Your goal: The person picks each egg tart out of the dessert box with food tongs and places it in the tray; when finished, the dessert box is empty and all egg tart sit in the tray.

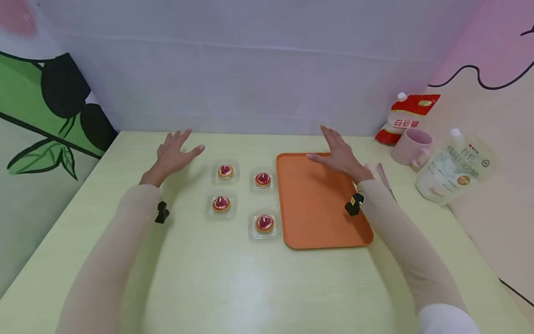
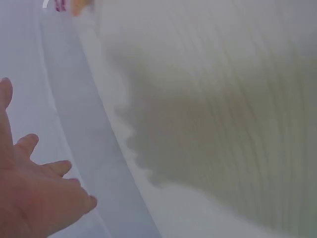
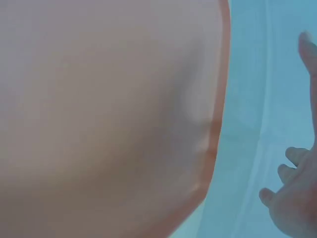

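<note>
Holds left hand in the air above the far left of the table, grasping nothing, with thumb and fingers spread, perhaps for clearance from the tarts nearby; holds right hand likewise free and spread above the far right part of the tray, apparently without touching it, judging by the shadow underneath; shows four tarts in clear cases, set right way up on the table between left hand and tray, in two loose columns and apart from one another, probably so as to leave finger room round each; has the tray lying flat, bare orange face up, very near the right-hand column, likely for easy reach; groups mug, red bag and pale pouch at the far right, presumably to spare the middle of the table; also includes a pink thing just right of the tray, partly hidden by the right sleeve and impossible to name with certainty.
</note>
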The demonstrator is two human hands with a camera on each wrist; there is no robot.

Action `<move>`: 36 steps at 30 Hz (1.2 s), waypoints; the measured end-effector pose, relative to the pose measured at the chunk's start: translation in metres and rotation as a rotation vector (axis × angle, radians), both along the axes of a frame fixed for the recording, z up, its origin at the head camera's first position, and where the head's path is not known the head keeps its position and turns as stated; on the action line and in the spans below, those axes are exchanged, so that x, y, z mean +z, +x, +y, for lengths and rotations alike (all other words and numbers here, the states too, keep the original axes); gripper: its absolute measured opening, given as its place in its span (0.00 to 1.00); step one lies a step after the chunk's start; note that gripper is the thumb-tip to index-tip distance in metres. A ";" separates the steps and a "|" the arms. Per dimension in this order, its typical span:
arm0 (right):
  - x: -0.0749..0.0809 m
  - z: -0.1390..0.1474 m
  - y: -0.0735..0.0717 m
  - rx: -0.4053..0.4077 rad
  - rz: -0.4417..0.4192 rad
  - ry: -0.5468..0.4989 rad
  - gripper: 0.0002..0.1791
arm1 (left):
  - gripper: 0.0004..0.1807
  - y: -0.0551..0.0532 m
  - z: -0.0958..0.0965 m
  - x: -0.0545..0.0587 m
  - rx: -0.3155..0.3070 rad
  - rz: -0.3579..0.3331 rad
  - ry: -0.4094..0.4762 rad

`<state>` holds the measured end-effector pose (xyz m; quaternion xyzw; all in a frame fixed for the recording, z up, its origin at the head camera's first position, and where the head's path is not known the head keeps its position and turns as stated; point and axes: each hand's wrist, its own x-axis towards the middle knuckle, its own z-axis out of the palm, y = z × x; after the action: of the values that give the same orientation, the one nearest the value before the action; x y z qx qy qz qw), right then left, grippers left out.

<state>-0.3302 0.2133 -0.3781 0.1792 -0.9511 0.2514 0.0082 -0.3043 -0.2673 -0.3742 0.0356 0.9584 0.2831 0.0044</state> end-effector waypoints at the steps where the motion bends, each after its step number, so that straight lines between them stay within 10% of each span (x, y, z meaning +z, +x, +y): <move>1: 0.001 -0.002 0.000 0.016 -0.001 -0.011 0.57 | 0.48 0.000 0.001 0.002 -0.008 -0.039 0.047; 12: 0.015 -0.047 -0.010 0.157 -0.038 -0.127 0.50 | 0.40 0.001 0.008 -0.002 -0.175 -0.263 0.314; 25: 0.027 -0.132 -0.018 0.375 -0.114 -0.096 0.42 | 0.39 0.010 0.003 -0.011 -0.307 -0.329 0.355; 36: 0.015 -0.197 -0.012 0.525 -0.147 0.072 0.37 | 0.53 0.006 0.014 -0.025 -0.327 -0.369 0.199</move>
<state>-0.3418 0.0165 -0.3633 0.4012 -0.8784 0.2233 -0.1327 -0.2983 -0.2532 -0.3993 0.1380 0.8904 0.3733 0.2210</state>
